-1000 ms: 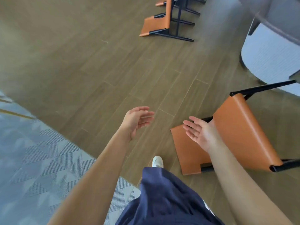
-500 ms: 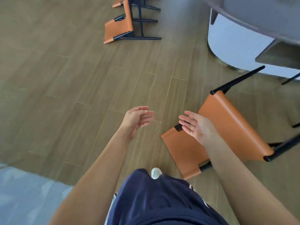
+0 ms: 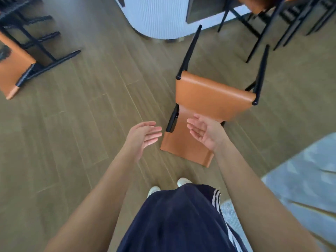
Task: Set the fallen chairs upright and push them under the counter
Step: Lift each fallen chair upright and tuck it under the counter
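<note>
A fallen chair (image 3: pixel 209 95) with tan leather seat and black metal legs lies on the wooden floor just ahead of me, legs pointing toward the counter (image 3: pixel 156 17). My left hand (image 3: pixel 143 135) hovers left of its backrest, palm turned inward, fingers straight, holding nothing. My right hand (image 3: pixel 203 131) hangs over the backrest, palm up, fingers relaxed, not touching it as far as I can tell. A second fallen chair (image 3: pixel 16 57) of the same kind lies at the far left.
The counter has a white ribbed rounded base. Black legs of upright chairs (image 3: pixel 283 22) stand at the top right. A pale patterned rug (image 3: pixel 301 179) covers the floor at the right. My feet (image 3: pixel 183 181) stand just behind the near chair.
My view has swung right and I have stepped closer: the near chair now lies straight ahead, the second chair slid to the far left. Both hands stay open at the same spacing.
</note>
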The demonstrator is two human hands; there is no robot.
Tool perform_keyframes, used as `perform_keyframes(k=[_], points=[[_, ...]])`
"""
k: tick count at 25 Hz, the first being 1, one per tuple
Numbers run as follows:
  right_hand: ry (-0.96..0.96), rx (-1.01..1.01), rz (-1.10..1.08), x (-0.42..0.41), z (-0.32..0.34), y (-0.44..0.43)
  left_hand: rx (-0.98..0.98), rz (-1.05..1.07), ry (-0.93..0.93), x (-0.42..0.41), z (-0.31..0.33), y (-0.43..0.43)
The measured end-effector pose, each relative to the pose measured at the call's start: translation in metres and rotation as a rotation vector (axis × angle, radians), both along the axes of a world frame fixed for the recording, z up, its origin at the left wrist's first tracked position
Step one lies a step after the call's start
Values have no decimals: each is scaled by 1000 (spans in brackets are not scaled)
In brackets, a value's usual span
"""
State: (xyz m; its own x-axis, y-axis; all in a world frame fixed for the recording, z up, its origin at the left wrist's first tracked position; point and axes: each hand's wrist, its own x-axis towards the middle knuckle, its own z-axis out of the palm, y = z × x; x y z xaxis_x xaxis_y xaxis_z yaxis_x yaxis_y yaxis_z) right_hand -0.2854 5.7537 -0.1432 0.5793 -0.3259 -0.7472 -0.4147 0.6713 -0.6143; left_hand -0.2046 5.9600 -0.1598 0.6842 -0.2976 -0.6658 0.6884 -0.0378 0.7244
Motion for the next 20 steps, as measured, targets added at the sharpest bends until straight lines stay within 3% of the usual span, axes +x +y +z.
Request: perform_keyframes(k=[5, 11, 20], points=[[28, 39, -211, -35, -21, 5, -55, -153, 56, -2, -19, -7], [30, 81, -351, -66, -63, -16, -56, -128, 168, -28, -65, -39], [103, 165, -407, -95, -226, -39, -36, -174, 229, -50, -218, -86]])
